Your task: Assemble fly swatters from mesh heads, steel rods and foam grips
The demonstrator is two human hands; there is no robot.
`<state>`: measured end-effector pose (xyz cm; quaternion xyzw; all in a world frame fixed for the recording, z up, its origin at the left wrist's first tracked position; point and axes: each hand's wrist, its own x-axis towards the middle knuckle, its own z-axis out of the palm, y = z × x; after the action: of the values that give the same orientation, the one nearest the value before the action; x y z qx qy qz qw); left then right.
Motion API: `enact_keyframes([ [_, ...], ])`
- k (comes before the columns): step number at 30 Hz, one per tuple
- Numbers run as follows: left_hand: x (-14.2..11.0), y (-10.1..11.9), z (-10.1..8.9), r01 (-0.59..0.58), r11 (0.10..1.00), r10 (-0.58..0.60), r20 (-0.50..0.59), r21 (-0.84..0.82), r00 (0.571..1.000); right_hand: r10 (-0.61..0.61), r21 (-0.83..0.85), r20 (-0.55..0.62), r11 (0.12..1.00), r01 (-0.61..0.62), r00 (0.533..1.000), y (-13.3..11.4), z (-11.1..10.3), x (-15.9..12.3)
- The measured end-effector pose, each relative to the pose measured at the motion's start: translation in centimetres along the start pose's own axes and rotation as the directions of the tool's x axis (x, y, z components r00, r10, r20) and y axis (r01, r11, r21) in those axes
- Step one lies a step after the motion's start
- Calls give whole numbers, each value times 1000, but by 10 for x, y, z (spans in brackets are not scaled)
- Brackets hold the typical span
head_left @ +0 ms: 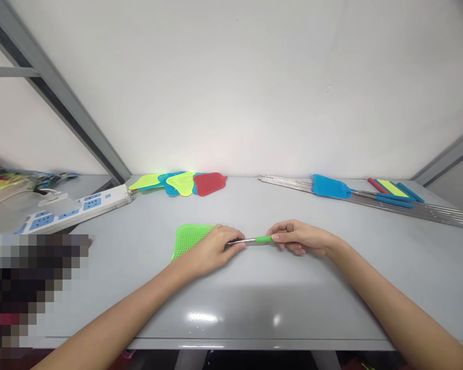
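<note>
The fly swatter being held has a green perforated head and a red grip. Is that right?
Not red: the grip is green, as the head-camera view shows. The fly swatter, held in the left hand and right hand, does have a green perforated head.

The rod (250, 241) is shiny metal, the tabletop (304, 303) glossy.

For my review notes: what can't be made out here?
All in the head view:
Green flap: right part, and whether it joins the rod; hidden by the left hand.
Green grip: right end; hidden by the right hand.
Rod bundle: right ends; cut off by the right edge.
Left pile: single items; blurred, cut off by the left edge.
Lower left: masked by pixel blocks.
</note>
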<state>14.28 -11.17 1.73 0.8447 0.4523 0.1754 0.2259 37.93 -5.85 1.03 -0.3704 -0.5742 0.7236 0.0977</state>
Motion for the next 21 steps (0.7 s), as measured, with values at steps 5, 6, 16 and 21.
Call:
enact_keyframes([
  [5,1,2,-1,-9,1000,9,6,2,1000,7,-15,-6,1000,-7,1000,-2,1,-1],
  [6,1,2,-1,-9,1000,9,7,1,1000,7,-18,-8,1000,-8,1000,-2,1,-2],
  [16,0,0,0,-21,999,20,24,24,1000,-3,-24,-4,1000,3,1000,1,1,-2],
  [21,0,0,0,-18,1000,17,34,19,999,5,-26,-8,1000,-5,1000,0,1,-1],
])
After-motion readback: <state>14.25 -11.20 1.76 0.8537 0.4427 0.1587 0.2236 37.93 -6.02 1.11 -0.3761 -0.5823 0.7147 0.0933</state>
